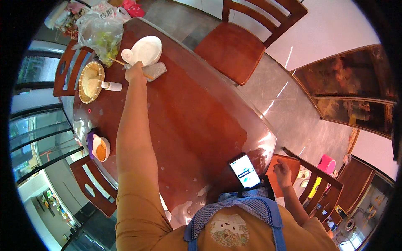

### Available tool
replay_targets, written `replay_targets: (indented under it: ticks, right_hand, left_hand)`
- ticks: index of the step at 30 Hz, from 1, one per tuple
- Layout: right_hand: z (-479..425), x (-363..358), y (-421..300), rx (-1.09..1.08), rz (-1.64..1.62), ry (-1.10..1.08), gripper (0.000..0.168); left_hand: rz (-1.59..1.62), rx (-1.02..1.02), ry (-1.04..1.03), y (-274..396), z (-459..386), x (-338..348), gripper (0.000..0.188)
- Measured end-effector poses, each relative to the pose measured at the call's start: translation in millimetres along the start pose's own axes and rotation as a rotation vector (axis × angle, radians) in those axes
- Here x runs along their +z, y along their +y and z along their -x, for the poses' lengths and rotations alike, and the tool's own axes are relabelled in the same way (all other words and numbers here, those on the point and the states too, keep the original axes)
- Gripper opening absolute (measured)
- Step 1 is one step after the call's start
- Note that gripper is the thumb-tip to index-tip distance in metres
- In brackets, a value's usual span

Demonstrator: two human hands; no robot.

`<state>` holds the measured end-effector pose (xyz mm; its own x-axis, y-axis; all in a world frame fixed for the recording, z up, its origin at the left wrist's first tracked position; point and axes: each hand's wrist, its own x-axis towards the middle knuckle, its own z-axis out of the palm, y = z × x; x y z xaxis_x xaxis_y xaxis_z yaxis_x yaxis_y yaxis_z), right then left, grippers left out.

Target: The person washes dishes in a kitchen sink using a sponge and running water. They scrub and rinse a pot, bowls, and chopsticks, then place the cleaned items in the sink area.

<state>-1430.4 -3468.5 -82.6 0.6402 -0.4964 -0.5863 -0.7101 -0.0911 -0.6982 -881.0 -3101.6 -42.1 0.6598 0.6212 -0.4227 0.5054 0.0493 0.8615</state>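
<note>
My left hand (pixel 134 72) reaches far across the wooden table to a white bowl (pixel 150 49) with a white spoon (pixel 127 55) at its rim. Under or beside the fingers lie a grey cloth (pixel 157 71) and a thin wooden stick, perhaps a chopstick (pixel 117 61). The hand hides its own grip, so what it holds is unclear. My right hand (pixel 283 173) hangs by the table's near right corner with its fingers loosely bent and nothing in them. Left of it, a smartphone (pixel 245 171) with a lit screen lies at the table edge.
A woven basket (pixel 102 77), a small white bottle (pixel 112 86) and a plastic bag of green fruit (pixel 108 40) are at the far left. Nearer stands a bowl with orange contents (pixel 101 152). Wooden chairs (pixel 230 47) surround the table (pixel 194 116).
</note>
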Motion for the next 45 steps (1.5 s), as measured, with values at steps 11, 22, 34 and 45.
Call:
replay_targets:
  ticks: [11,22,34,45]
  right_hand:
    - [11.5,18.4,-39.3,-0.283,-0.136,-0.101,0.025]
    - [139.6,116.8,-207.0,-0.365,-0.284,-0.949,0.061]
    - [275.7,189.5,-144.3,-0.124,-0.329,-1.531,0.058]
    - [462.9,303.4,-53.9,0.119,-0.031,-1.827,0.057]
  left_hand:
    - [0.010,0.206,-0.219,-24.9,125.5,-166.5,0.045]
    - [-0.057,0.260,-0.254,-94.3,297.6,-344.7,0.026]
    - [0.260,0.185,-0.155,-215.8,458.8,-520.1,0.032]
    - [0.727,0.008,0.222,-321.2,557.8,-737.0,0.028]
